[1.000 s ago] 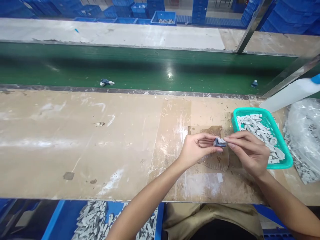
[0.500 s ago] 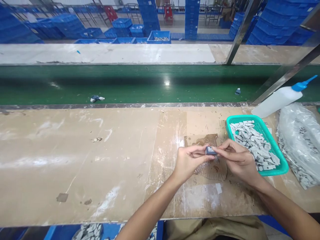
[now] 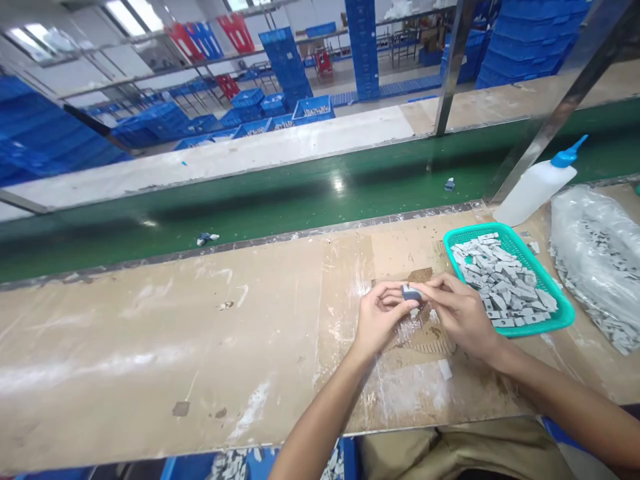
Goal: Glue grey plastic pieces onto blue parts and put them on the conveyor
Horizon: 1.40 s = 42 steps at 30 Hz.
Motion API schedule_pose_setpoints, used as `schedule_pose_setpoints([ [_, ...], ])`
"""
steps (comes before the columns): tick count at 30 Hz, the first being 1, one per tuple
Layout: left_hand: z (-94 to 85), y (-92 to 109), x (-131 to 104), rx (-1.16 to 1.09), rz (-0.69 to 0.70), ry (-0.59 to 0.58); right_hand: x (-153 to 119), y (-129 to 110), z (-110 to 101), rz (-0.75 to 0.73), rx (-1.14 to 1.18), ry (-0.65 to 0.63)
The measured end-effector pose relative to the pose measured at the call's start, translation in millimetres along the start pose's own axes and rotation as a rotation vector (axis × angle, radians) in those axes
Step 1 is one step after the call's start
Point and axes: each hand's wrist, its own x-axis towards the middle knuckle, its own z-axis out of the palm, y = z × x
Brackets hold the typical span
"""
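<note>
A small dark blue-grey plastic piece with a light grey part on it (image 3: 411, 294) is held up between my two hands. My left hand (image 3: 383, 313) pinches it from the left between thumb and fingers. From the right, the fingertips of my right hand (image 3: 460, 310) press on the light grey part. Below them a brown piece of cardboard (image 3: 435, 343), stained and wet-looking, lies on the worktop. Just right of my right hand stands a green plastic basket (image 3: 565, 317) with many light grey plastic pieces (image 3: 505, 280) in it.
A white squeeze bottle with a blue nozzle (image 3: 535, 190) stands behind the basket. A clear plastic bag of grey pieces (image 3: 595, 233) lies at the right. Beyond the worktop (image 3: 200, 360) runs a green conveyor belt (image 3: 280, 200) carrying small assembled pieces. A blue bin (image 3: 175, 469) is below the front edge.
The camera view has tilted and turned, so the far shelves show more. The held piece is turned, showing its dark side; both hands stay on it.
</note>
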Motion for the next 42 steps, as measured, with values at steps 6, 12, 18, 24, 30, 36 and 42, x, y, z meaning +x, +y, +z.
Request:
schedule_pose_setpoints([
  [6, -19.7, 4, 7, -0.348, -0.009, -0.001, 15, 8, -35, 0.07, -0.169, 0.2],
  [12, -28.7, 13, 14, -0.621, -0.058, 0.168, 23, 42, -62, 0.118, -0.255, 0.262],
  [18, -30.8, 19, 17, -0.632, -0.131, 0.26, 16, 80, -62, 0.235, -0.399, 0.367],
  [24, -33.0, 12, 30, -0.373, -0.07, 0.293, 11, 89, -63, 0.31, -0.483, 0.086],
  [30, -41.8, 9, 52, -0.063, 0.105, 0.395, 4, 76, -53, 0.399, -0.51, -0.132],
  [36, -60.0, 27, 127, 0.43, 0.274, 0.44, 2, 72, -54, 0.467, -0.556, -0.252],
  [42, -42.2, 54, 213, 0.646, 0.269, 0.562, 6, 76, -48, 0.521, -0.566, -0.255],
])
